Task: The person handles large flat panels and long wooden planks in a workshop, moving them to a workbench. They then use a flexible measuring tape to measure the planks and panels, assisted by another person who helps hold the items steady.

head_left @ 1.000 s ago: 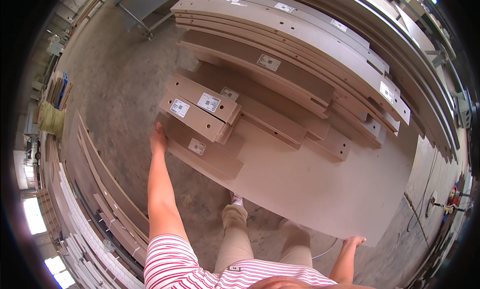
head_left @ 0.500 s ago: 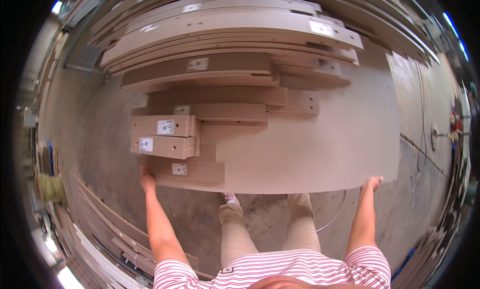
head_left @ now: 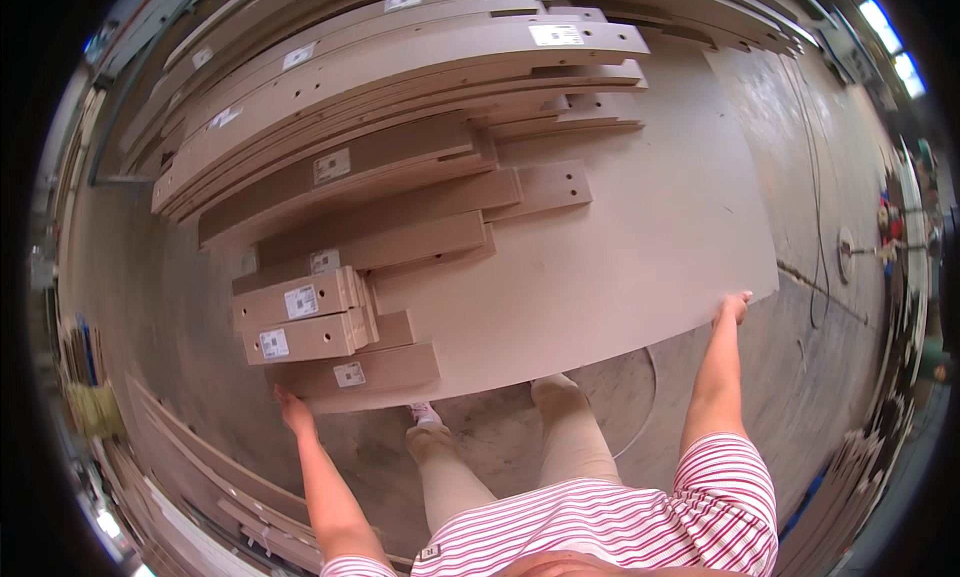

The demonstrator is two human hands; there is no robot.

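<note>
A large flat beige-grey board (head_left: 620, 247) stretches out in front of me, its near edge just beyond my feet. My left hand (head_left: 292, 409) grips its near left corner, beside a short flat board with a white label (head_left: 400, 367). At the near right corner my right hand (head_left: 736, 307) is closed around the edge. Most of the fingers are hidden under the board. On its left half lie two short labelled pieces with holes (head_left: 305, 319), stacked close together, and several longer brown boards (head_left: 400, 239) behind them.
Long pale boards with labels (head_left: 400, 72) are piled at the far side. Cables (head_left: 815, 187) run over the concrete floor on the right. More long strips (head_left: 220, 457) lie at the lower left, and others (head_left: 835, 497) at the lower right.
The board and its pieces now appear tilted, right side farther away and left side nearer. My right hand has shifted up in view, my left hand down; both keep their hold.
</note>
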